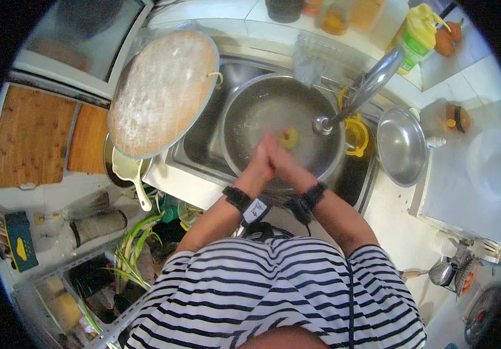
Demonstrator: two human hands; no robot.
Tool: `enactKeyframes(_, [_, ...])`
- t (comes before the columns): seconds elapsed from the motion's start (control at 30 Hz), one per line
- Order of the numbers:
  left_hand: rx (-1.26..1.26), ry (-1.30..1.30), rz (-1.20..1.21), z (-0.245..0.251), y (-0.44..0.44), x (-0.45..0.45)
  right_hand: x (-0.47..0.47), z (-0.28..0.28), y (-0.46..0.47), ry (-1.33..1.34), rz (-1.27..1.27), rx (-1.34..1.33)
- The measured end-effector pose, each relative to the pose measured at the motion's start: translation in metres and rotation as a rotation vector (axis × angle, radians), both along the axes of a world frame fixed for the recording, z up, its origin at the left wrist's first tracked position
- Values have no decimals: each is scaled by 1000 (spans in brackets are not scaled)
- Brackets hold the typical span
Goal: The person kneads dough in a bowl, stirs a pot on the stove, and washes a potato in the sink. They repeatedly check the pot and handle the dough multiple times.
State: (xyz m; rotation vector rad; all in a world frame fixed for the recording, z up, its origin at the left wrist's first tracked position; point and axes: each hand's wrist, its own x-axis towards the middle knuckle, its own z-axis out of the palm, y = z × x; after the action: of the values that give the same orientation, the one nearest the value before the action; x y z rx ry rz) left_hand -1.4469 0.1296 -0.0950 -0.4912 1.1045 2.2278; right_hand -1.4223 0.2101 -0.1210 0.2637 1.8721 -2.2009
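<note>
Over a large round steel basin (250, 98) set in the sink, my left hand (260, 160) and my right hand (282, 158) are pressed palm to palm, slightly blurred. Nothing shows between them, though their inner sides are hidden. Just beyond the fingers, a small yellow-green piece of fruit or vegetable (288, 138) with a reddish patch lies in the basin. The chrome faucet (375, 85) reaches over the basin from the right, its spout end above the basin's right part. Black straps circle both my wrists.
A large round floured board (163, 91) leans over the sink's left side. A yellow strainer (357, 136) and an empty steel bowl (402, 146) sit to the right. A clear plastic basket (316, 56) is behind the basin. Below the board is a cream-coloured pan (126, 168); green onions (134, 251) lie lower left.
</note>
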Motion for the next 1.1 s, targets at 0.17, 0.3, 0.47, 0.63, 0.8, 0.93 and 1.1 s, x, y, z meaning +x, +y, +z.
enactKeyframes(0.17, [-17,-27,34,-12,1,-20,-1,-18,7,-40,-21,63])
enactKeyframes(0.3, [264,-257,-196,1,10,-15,-32,-44,67,-205,-255,317])
enactKeyframes(0.47, [-206,-278,1,4,-13,-16,-17,-109,114,14,-902,654])
enactKeyframes(0.63, [-369,-302,-59,-32,-3,-4,15,-80,73,-239,-546,-386])
enactKeyframes(0.8, [-65,-292,-80,-50,2,-15,15,-5,19,-389,-418,-832])
enactKeyframes(0.93, [76,48,-99,-28,-2,-20,-1,9,30,-421,-401,-1224])
enactKeyframes(1.1, [207,-14,57,-3,6,-19,1,9,24,-141,-297,-1563])
